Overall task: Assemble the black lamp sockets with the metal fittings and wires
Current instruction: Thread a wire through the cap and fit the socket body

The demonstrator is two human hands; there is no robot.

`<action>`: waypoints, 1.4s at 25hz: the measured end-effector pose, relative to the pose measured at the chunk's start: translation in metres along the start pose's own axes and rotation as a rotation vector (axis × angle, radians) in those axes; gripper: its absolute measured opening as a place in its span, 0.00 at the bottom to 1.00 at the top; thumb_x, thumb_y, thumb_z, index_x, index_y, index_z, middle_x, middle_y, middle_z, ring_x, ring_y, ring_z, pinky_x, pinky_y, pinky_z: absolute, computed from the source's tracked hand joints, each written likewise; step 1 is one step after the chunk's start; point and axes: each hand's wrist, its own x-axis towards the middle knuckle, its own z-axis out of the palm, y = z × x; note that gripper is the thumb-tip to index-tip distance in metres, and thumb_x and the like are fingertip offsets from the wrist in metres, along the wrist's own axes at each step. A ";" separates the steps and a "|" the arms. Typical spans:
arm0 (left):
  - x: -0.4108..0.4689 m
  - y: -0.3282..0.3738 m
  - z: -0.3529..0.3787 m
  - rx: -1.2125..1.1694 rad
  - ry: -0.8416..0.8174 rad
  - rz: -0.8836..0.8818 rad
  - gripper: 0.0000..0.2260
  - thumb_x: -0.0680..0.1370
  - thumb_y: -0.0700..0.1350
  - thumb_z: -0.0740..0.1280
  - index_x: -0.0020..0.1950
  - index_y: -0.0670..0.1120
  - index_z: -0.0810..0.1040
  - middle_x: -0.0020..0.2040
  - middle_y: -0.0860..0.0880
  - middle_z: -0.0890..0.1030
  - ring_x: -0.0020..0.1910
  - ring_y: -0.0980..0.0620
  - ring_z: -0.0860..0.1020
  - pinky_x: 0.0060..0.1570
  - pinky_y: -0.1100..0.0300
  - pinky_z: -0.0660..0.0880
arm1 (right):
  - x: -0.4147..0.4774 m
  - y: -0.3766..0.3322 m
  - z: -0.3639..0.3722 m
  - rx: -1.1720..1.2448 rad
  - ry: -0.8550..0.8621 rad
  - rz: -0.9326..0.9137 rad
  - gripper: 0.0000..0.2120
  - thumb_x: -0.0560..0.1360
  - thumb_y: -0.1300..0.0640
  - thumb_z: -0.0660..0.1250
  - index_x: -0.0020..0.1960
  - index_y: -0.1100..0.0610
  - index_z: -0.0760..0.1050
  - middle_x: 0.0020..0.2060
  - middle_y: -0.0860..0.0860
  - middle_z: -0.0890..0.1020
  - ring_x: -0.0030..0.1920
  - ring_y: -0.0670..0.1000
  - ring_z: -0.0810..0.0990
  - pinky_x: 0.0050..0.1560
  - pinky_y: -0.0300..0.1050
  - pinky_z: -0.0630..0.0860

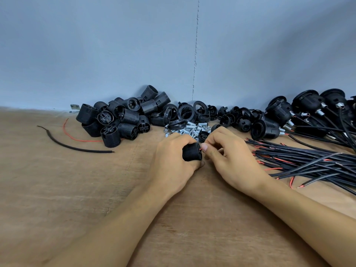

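Left hand (173,160) clamps the socket (191,154), axis 9-to-3; right hand (231,160), at its 3 o'clock end, pinches a wire (200,149).

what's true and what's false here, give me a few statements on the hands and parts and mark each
The left hand grips a black ribbed socket. True.
The right hand lies flat and open. False: it pinches a red wire tip at the socket's end.
The wire bundle lies right of the hands. True.
The metal fittings sit nearer the person than the hands. False: they lie beyond the hands, toward the wall.
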 end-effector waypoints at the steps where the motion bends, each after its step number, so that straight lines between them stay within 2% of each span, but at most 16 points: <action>1: 0.000 0.001 0.000 0.000 0.005 -0.001 0.13 0.64 0.47 0.82 0.45 0.50 0.83 0.40 0.55 0.79 0.41 0.55 0.76 0.40 0.63 0.70 | 0.000 -0.001 0.000 0.003 -0.006 -0.004 0.10 0.79 0.60 0.67 0.39 0.55 0.74 0.41 0.46 0.74 0.43 0.50 0.76 0.47 0.53 0.75; 4: 0.000 0.002 0.001 0.006 0.011 0.004 0.13 0.65 0.47 0.82 0.45 0.49 0.84 0.41 0.55 0.79 0.42 0.53 0.77 0.41 0.58 0.72 | -0.002 -0.002 -0.001 -0.006 -0.017 -0.020 0.09 0.79 0.59 0.67 0.40 0.57 0.74 0.42 0.48 0.75 0.44 0.53 0.76 0.47 0.58 0.75; 8: 0.001 0.002 0.001 0.025 -0.006 0.036 0.13 0.65 0.46 0.82 0.46 0.48 0.84 0.41 0.55 0.78 0.43 0.52 0.76 0.43 0.55 0.73 | -0.002 -0.001 -0.001 -0.024 -0.031 -0.038 0.08 0.79 0.59 0.66 0.41 0.56 0.74 0.42 0.47 0.75 0.44 0.53 0.76 0.46 0.58 0.75; 15: 0.001 0.002 0.001 0.035 -0.014 0.078 0.12 0.66 0.45 0.81 0.45 0.49 0.82 0.40 0.55 0.76 0.42 0.51 0.75 0.41 0.55 0.72 | -0.002 0.000 0.000 -0.035 -0.013 -0.036 0.09 0.79 0.57 0.67 0.40 0.54 0.74 0.42 0.45 0.75 0.44 0.52 0.76 0.45 0.58 0.76; 18: 0.000 0.002 0.003 0.038 0.012 0.073 0.13 0.67 0.43 0.79 0.43 0.50 0.76 0.40 0.57 0.73 0.42 0.51 0.73 0.40 0.56 0.69 | -0.003 -0.003 0.000 0.001 0.045 0.020 0.10 0.77 0.53 0.68 0.38 0.51 0.76 0.41 0.45 0.78 0.43 0.48 0.78 0.46 0.56 0.77; 21: 0.000 0.000 0.004 0.090 0.033 0.091 0.18 0.68 0.41 0.78 0.44 0.53 0.70 0.42 0.57 0.72 0.45 0.50 0.72 0.40 0.60 0.63 | -0.001 -0.004 -0.002 0.107 0.114 0.096 0.08 0.77 0.51 0.67 0.40 0.51 0.79 0.39 0.47 0.83 0.42 0.49 0.81 0.46 0.56 0.78; 24: 0.000 -0.002 0.002 0.109 0.051 0.114 0.15 0.68 0.40 0.77 0.47 0.50 0.74 0.44 0.55 0.76 0.47 0.49 0.73 0.42 0.57 0.66 | 0.001 -0.004 -0.005 0.187 0.113 0.175 0.05 0.77 0.53 0.68 0.43 0.50 0.80 0.35 0.47 0.83 0.40 0.49 0.82 0.46 0.52 0.79; 28: -0.001 -0.001 0.001 0.068 0.040 0.119 0.14 0.70 0.39 0.76 0.48 0.50 0.74 0.44 0.55 0.76 0.43 0.49 0.75 0.40 0.54 0.71 | 0.001 -0.003 -0.005 0.152 0.036 0.185 0.06 0.77 0.54 0.69 0.42 0.50 0.81 0.33 0.46 0.83 0.39 0.48 0.81 0.46 0.51 0.79; 32: -0.001 -0.002 0.000 0.078 0.035 0.133 0.14 0.70 0.40 0.75 0.47 0.51 0.72 0.42 0.56 0.75 0.41 0.51 0.74 0.39 0.55 0.70 | 0.001 -0.002 -0.005 0.180 0.019 0.164 0.06 0.78 0.56 0.69 0.43 0.49 0.81 0.33 0.44 0.81 0.36 0.45 0.78 0.42 0.42 0.76; 35: -0.001 -0.001 0.000 0.080 0.030 0.114 0.16 0.69 0.41 0.76 0.45 0.53 0.71 0.41 0.56 0.75 0.41 0.51 0.75 0.39 0.56 0.70 | 0.001 -0.001 -0.004 0.180 0.009 0.165 0.06 0.77 0.57 0.69 0.43 0.49 0.81 0.32 0.44 0.80 0.36 0.48 0.79 0.41 0.39 0.75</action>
